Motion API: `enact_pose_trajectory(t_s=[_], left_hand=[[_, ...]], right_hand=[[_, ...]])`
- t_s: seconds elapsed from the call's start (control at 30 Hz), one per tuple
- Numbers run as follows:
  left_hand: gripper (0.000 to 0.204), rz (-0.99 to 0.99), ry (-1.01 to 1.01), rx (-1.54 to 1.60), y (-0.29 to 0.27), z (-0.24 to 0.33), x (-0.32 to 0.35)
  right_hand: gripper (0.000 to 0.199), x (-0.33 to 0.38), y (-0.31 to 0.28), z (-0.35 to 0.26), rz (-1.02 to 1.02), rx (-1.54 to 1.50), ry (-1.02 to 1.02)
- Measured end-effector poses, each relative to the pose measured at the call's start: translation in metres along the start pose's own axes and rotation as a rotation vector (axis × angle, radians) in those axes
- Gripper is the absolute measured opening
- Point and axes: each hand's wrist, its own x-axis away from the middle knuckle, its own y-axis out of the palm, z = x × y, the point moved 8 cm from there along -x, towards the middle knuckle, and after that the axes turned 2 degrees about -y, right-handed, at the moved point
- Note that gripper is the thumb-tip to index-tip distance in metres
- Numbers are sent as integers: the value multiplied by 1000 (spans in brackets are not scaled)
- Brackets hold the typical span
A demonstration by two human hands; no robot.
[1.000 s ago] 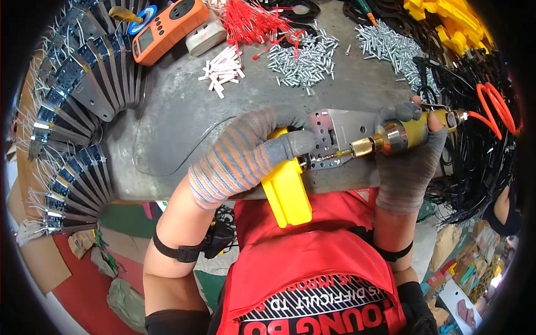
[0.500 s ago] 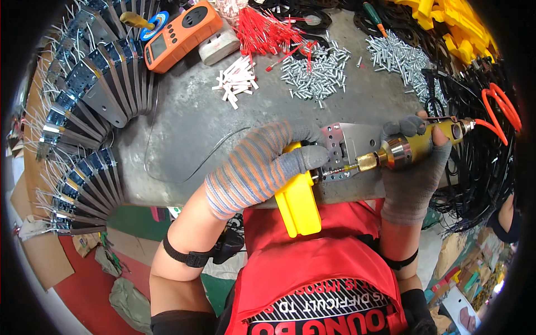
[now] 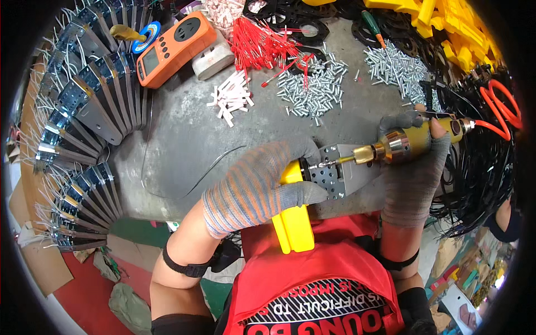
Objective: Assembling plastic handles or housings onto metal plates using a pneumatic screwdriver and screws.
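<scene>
My left hand [image 3: 259, 184], in a striped knit glove, grips a yellow plastic part [image 3: 293, 223] with a grey perforated metal bracket [image 3: 335, 173] fixed to it, held at the near edge of the metal table [image 3: 184, 139]. My right hand [image 3: 416, 167], in a grey glove, holds a yellow and brass air screwdriver [image 3: 402, 142]. Its bit points left and touches the bracket beside my left thumb. An orange coiled hose [image 3: 502, 111] runs from the tool's back end.
Heaps of silver screws [image 3: 312, 89], white pegs [image 3: 231, 100] and red ties [image 3: 262, 42] lie on the table. An orange meter [image 3: 173, 47] sits at the back left. Rows of metal brackets [image 3: 84, 128] fan along the left edge. Black wires [image 3: 480, 173] pile at right.
The part and both hands have shifted slightly down and right in view. The screwdriver bit has come in against the bracket.
</scene>
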Motion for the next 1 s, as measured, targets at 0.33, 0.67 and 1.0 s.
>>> enact_pose_trajectory(t_s=[0.33,0.67,1.0], left_hand=[[40,41,90,0,-2,2,-3],[39,36,-16,119,-2,9,-3],[57,207,249,-654,4,89,11]], right_hand=[[37,3,9,1,80,65,-51],[43,11,14,9,-49,-42,-24],[29,4,-51,-221,6,1976,-695]])
